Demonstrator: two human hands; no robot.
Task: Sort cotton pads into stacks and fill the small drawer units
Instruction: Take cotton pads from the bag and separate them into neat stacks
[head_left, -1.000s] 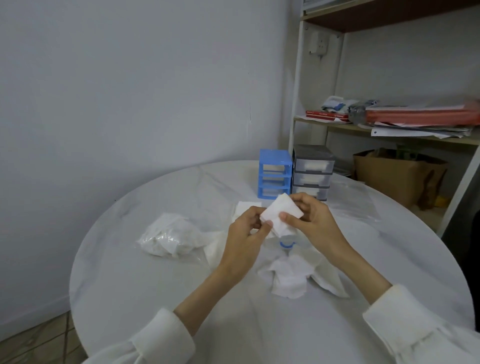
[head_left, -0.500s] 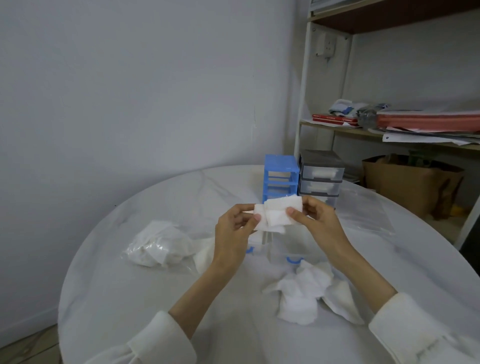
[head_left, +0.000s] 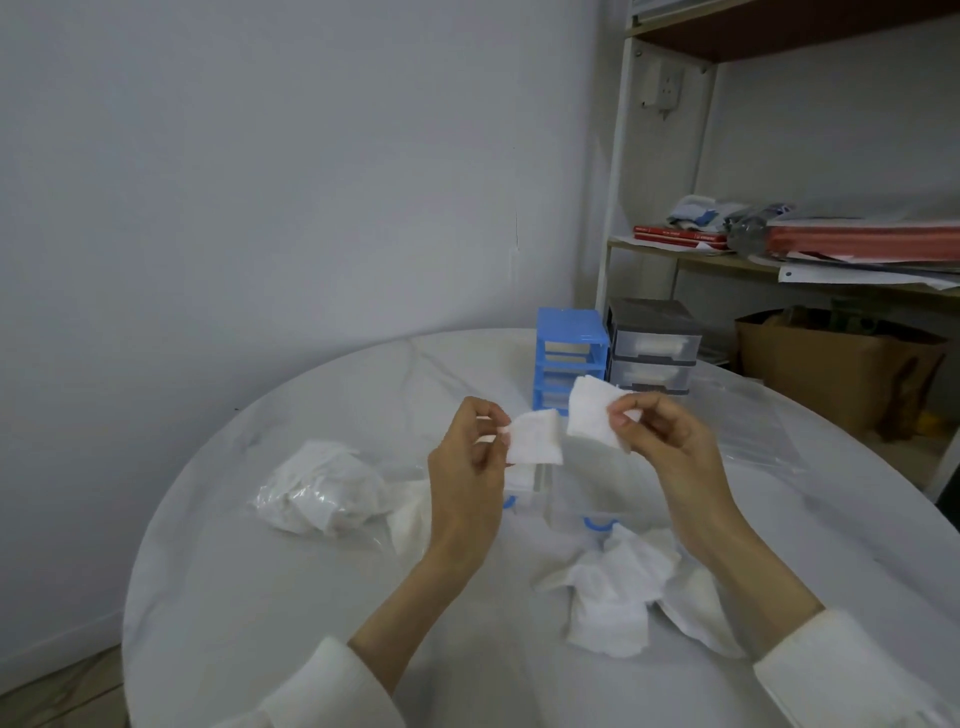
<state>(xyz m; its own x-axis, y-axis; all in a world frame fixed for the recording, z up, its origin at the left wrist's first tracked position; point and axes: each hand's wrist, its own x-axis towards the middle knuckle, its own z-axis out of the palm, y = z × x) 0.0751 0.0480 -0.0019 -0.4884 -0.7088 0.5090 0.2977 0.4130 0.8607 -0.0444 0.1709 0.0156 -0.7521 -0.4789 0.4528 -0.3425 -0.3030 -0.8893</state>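
Observation:
My left hand (head_left: 470, 467) pinches a white square cotton pad (head_left: 535, 437) above the table. My right hand (head_left: 660, 441) pinches a second cotton pad (head_left: 592, 413) just to its right; the two pads are held slightly apart. Behind them stand a blue drawer unit (head_left: 570, 358) and a grey drawer unit (head_left: 652, 347) with pads showing in its clear drawers. Two clear drawers with blue handles (head_left: 597, 522) lie on the table below my hands, partly hidden. A loose heap of cotton pads (head_left: 618, 587) lies near my right forearm.
A clear plastic bag of pads (head_left: 322, 488) lies at the left of the round white table (head_left: 260, 597). An empty clear bag (head_left: 753, 421) lies at the right. A shelf with papers (head_left: 857, 249) and a brown cardboard box (head_left: 831, 369) stand behind the table.
The pads that my hands held together have come apart into one pad in each hand. My hands have moved away from each other and my view has tilted upward.

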